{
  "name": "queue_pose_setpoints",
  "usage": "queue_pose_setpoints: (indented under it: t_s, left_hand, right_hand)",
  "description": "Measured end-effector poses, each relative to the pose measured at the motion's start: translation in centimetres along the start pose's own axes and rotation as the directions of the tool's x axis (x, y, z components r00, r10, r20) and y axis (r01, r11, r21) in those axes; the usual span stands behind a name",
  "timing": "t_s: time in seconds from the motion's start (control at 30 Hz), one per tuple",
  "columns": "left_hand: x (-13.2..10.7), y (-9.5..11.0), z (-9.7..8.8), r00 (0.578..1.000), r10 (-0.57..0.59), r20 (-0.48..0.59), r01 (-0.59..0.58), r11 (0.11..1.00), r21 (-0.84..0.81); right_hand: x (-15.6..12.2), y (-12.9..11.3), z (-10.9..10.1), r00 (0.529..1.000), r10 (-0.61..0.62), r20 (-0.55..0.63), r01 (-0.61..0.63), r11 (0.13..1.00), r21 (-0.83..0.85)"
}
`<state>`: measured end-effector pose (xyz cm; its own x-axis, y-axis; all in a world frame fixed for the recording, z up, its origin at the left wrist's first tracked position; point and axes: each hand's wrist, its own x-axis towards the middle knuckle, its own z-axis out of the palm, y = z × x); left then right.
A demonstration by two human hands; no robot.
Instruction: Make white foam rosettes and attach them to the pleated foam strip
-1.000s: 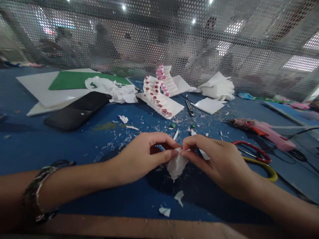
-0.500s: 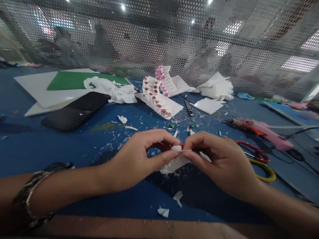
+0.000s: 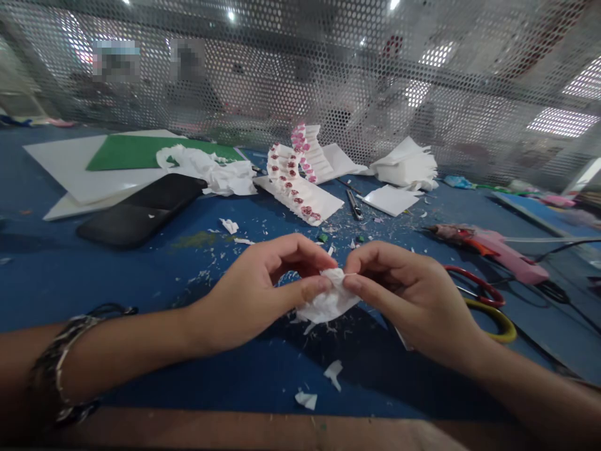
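Between my hands is a small crumpled piece of white tissue paper (image 3: 328, 302), held just above the blue table (image 3: 225, 382). My left hand (image 3: 267, 294) pinches its upper left edge between thumb and fingers. From the other side, my right hand (image 3: 417, 300) grips its upper right edge with thumb and index finger. A thin light strand shows at the right fingertips; what it is I cannot tell. Scissors with one red and one yellow handle loop (image 3: 504, 326) lie partly behind my right hand. White paper scraps (image 3: 306, 399) rest in front of the hands.
A pink hot glue gun (image 3: 516, 257) with a cord lies right. Farther back are pleated paper pieces with pink dots (image 3: 300, 200), a paper stack (image 3: 406, 164), a metal tool (image 3: 354, 205), a black phone-like slab (image 3: 141, 210) and a green sheet (image 3: 136, 152). Perforated metal (image 3: 282, 75) stands behind.
The tissue paper now shows more of its crumpled surface between my fingers. Both hands have shifted slightly, and the fingertips have risen a little.
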<state>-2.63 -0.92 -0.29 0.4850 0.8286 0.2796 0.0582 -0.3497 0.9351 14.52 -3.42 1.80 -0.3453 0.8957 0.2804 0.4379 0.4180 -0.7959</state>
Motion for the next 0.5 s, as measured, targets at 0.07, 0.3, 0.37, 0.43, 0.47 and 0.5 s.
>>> queue_pose_setpoints:
  t_s: [0.07,0.3,0.37,0.43,0.47,0.5]
  left_hand:
    - [0.15,0.00,-0.01,0.998,-0.060,0.008,0.060,0.998,-0.035]
    - [0.36,-0.08,-0.06,0.997,0.017,0.070,-0.007,0.990,-0.143]
    - [0.31,-0.02,-0.06,0.997,0.042,0.069,-0.035,0.994,-0.107]
    - [0.17,0.05,-0.03,0.994,0.089,0.065,-0.087,0.995,-0.041]
    - [0.08,0.09,0.01,0.991,0.116,0.062,-0.115,0.993,-0.005]
    - [-0.01,0.13,0.06,0.988,0.140,0.059,-0.142,0.989,0.031]
  right_hand:
    - [-0.09,0.20,0.08,0.998,-0.051,-0.026,0.049,0.996,-0.079]
    - [-0.53,0.03,0.20,0.962,-0.271,-0.022,0.247,0.904,-0.349]
    - [-0.64,-0.15,0.22,0.953,-0.302,-0.027,0.268,0.879,-0.394]
    - [-0.73,-0.27,0.28,0.950,-0.310,-0.046,0.263,0.869,-0.418]
    - [-0.76,-0.30,0.32,0.950,-0.307,-0.056,0.256,0.868,-0.425]
    - [-0.79,-0.31,0.37,0.950,-0.305,-0.064,0.250,0.868,-0.429]
